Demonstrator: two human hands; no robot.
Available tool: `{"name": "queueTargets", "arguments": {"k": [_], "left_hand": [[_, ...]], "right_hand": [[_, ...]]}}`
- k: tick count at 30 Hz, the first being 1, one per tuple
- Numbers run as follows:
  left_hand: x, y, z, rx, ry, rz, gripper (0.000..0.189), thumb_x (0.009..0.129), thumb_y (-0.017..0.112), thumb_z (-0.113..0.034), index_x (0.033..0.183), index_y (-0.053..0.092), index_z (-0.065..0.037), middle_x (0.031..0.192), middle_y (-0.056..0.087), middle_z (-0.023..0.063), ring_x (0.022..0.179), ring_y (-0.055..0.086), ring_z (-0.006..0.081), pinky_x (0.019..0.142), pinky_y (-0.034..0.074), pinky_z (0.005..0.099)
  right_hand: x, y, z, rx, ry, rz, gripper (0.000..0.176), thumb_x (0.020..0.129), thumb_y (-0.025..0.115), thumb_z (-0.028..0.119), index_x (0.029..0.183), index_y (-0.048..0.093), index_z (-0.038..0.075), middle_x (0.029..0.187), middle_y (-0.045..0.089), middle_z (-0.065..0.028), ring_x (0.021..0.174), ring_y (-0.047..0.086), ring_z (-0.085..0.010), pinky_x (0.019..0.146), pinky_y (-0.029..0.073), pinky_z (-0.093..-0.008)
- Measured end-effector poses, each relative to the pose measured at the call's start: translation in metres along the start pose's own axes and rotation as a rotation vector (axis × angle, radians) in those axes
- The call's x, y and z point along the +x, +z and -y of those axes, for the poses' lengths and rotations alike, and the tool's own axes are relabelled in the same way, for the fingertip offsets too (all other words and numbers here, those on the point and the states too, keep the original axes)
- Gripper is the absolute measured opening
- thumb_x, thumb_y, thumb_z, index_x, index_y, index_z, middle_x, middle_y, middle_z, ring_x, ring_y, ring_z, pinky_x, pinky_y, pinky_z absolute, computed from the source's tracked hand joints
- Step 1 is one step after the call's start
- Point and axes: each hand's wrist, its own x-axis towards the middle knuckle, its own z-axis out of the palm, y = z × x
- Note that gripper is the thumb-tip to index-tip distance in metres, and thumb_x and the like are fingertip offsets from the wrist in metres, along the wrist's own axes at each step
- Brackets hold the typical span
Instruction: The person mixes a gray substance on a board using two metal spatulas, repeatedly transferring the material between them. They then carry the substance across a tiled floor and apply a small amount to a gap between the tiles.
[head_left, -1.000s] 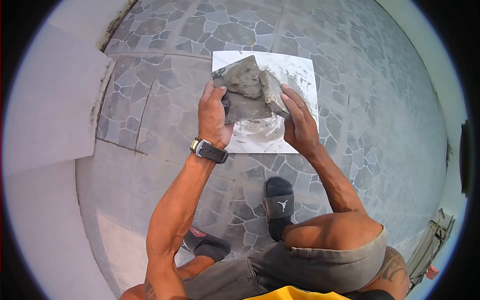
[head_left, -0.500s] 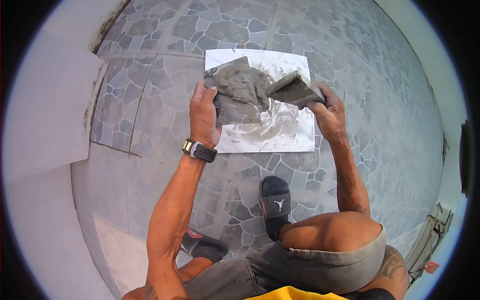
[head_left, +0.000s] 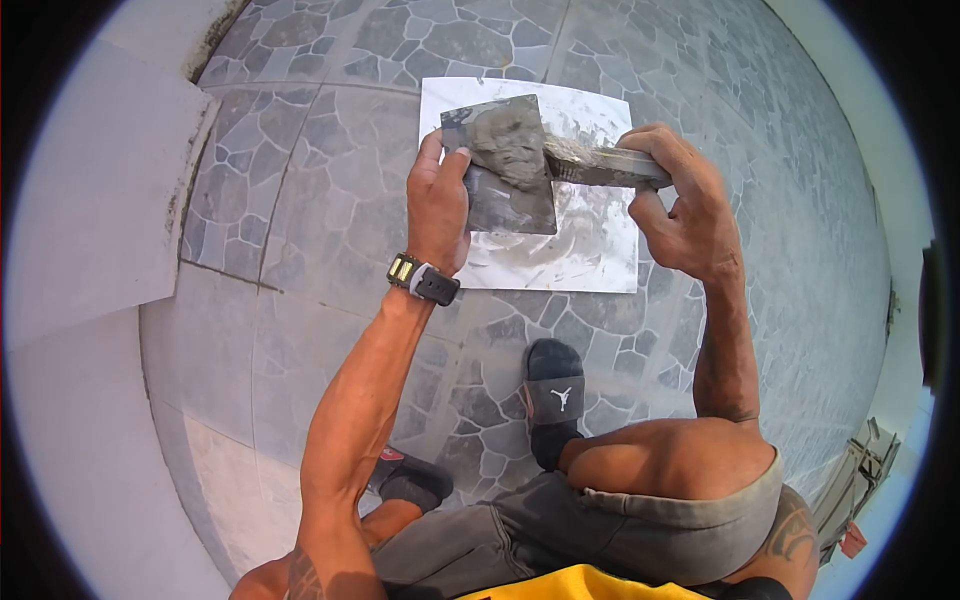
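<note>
My left hand [head_left: 440,205] grips the left edge of a flat dark square plate [head_left: 510,205], thumb on top. A lump of wet grey mortar [head_left: 507,145] lies on the plate's upper part. My right hand [head_left: 690,200] is closed on a thick, mortar-smeared block-like tool [head_left: 610,166], held nearly edge-on. The tool's left end meets the right side of the plate beside the mortar. Beneath both is a white sheet [head_left: 590,270] smeared with grey.
Stone-patterned floor tiles [head_left: 400,130] surround the sheet. My sandalled foot [head_left: 553,390] is just below it. A white wall [head_left: 90,220] stands at the left, and a pile of thin scrap pieces [head_left: 860,470] lies at the lower right.
My left hand and the plate have shifted right and slightly up. My right hand has turned the tool from tilted to nearly edge-on, bringing its end against the plate's side.
</note>
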Motion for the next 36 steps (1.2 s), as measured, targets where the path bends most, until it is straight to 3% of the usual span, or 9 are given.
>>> {"name": "queueTargets", "arguments": {"k": [4, 13, 16, 19, 22, 26, 27, 31, 36], "left_hand": [[0.000, 0.005, -0.003, -0.073, -0.003, 0.007, 0.031, 0.096, 0.045, -0.007, 0.126, 0.052, 0.000, 0.109, 0.063, 0.0068, 0.091, 0.059, 0.0114, 0.082, 0.049, 0.0284], [0.001, -0.006, 0.010, 0.083, 0.040, -0.006, 0.033, 0.096, 0.047, -0.007, 0.126, 0.053, 0.002, 0.106, 0.064, 0.0056, 0.087, 0.055, 0.0090, 0.079, 0.046, 0.0258], [0.002, -0.007, 0.004, 0.029, 0.052, -0.036, 0.032, 0.095, 0.047, -0.007, 0.126, 0.053, 0.002, 0.104, 0.063, 0.0050, 0.086, 0.055, 0.0089, 0.078, 0.046, 0.0257], [0.004, -0.012, 0.003, 0.010, 0.032, -0.071, 0.032, 0.095, 0.047, -0.007, 0.125, 0.053, 0.001, 0.102, 0.063, 0.0049, 0.086, 0.057, 0.0104, 0.079, 0.048, 0.0264], [0.003, -0.014, 0.007, -0.082, -0.002, -0.107, 0.033, 0.094, 0.045, -0.007, 0.126, 0.052, 0.001, 0.104, 0.063, 0.0049, 0.087, 0.058, 0.0109, 0.078, 0.050, 0.0279], [-0.002, -0.008, 0.013, -0.242, -0.070, -0.114, 0.034, 0.094, 0.043, -0.008, 0.126, 0.052, -0.003, 0.107, 0.062, 0.0056, 0.090, 0.060, 0.0148, 0.080, 0.053, 0.0327], [-0.002, -0.008, 0.018, -0.216, -0.077, -0.111, 0.030, 0.094, 0.044, -0.011, 0.122, 0.053, -0.005, 0.112, 0.062, 0.0063, 0.099, 0.063, 0.0192, 0.084, 0.054, 0.0360], [-0.006, 0.003, 0.019, -0.251, -0.111, -0.095, 0.030, 0.094, 0.044, -0.013, 0.123, 0.053, -0.006, 0.111, 0.062, 0.0066, 0.099, 0.063, 0.0188, 0.084, 0.055, 0.0356], [-0.001, 0.000, 0.006, -0.193, -0.058, -0.061, 0.031, 0.094, 0.045, -0.012, 0.123, 0.054, -0.005, 0.109, 0.063, 0.0062, 0.095, 0.062, 0.0169, 0.082, 0.054, 0.0340]], "right_hand": [[-0.002, 0.004, -0.003, -0.102, 0.016, 0.057, 0.034, 0.064, 0.054, -0.003, 0.098, 0.063, 0.000, 0.091, 0.065, -0.0135, 0.077, 0.062, -0.0239, 0.069, 0.050, -0.0365], [-0.017, 0.015, -0.031, -0.248, 0.167, 0.268, 0.025, 0.072, 0.060, 0.005, 0.097, 0.062, -0.001, 0.089, 0.063, -0.0168, 0.078, 0.060, -0.0356, 0.073, 0.049, -0.0424], [-0.029, 0.017, -0.052, -0.160, 0.266, 0.280, 0.029, 0.074, 0.059, 0.006, 0.102, 0.063, -0.001, 0.092, 0.065, -0.0148, 0.081, 0.063, -0.0293, 0.074, 0.049, -0.0388], [-0.045, 0.014, -0.064, 0.428, 0.662, 0.170, 0.037, 0.079, 0.058, 0.006, 0.114, 0.060, -0.004, 0.100, 0.066, -0.0143, 0.085, 0.064, -0.0231, 0.077, 0.051, -0.0373], [-0.059, 0.030, -0.073, 1.106, 0.570, -0.046, 0.044, 0.086, 0.059, 0.011, 0.126, 0.051, -0.009, 0.107, 0.063, -0.0155, 0.091, 0.063, -0.0207, 0.081, 0.052, -0.0386], [-0.058, 0.058, -0.061, 1.161, 0.426, -0.248, 0.053, 0.095, 0.058, 0.015, 0.137, 0.038, -0.008, 0.129, 0.055, -0.0222, 0.119, 0.056, -0.0295, 0.103, 0.046, -0.0460], [-0.057, 0.061, -0.056, 1.199, 0.396, -0.223, 0.053, 0.097, 0.057, 0.013, 0.140, 0.034, -0.008, 0.136, 0.050, -0.0229, 0.128, 0.050, -0.0306, 0.109, 0.041, -0.0487], [-0.042, 0.080, -0.029, 1.235, 0.394, -0.291, 0.044, 0.099, 0.057, 0.012, 0.136, 0.041, -0.007, 0.127, 0.055, -0.0160, 0.120, 0.055, -0.0218, 0.106, 0.044, -0.0408], [-0.056, 0.078, -0.055, 0.947, 0.460, -0.162, 0.041, 0.098, 0.058, 0.011, 0.133, 0.045, -0.006, 0.116, 0.063, -0.0127, 0.105, 0.062, -0.0183, 0.094, 0.049, -0.0319]]}}
